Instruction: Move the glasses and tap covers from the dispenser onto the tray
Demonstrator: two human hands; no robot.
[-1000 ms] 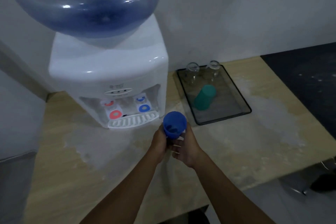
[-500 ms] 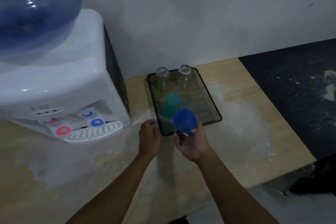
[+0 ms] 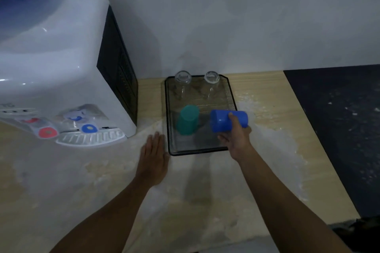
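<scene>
1. The right hand (image 3: 236, 137) is wrapped around the blue cup (image 3: 228, 120), fingers under it and thumb over its side, holding it on its side above the right part of the tray (image 3: 232, 96), near that tray's front right corner.
2. The left hand (image 3: 154, 156) is empty, fingers flat and spread, resting palm down on the desk (image 3: 267, 92) just beside the tray's front left corner.
3. On the tray, the green cup (image 3: 188, 120) stands mouth down at the left, and 2 clear glasses (image 3: 182, 84) stand along the back edge.
4. The dispenser (image 3: 61, 68) sits at the desk's left, apart from the tray.
5. Step in hand, as I judge it: placing the blue cup. The next move calls for tipping it mouth down and lowering it beside the green cup without knocking it.
</scene>
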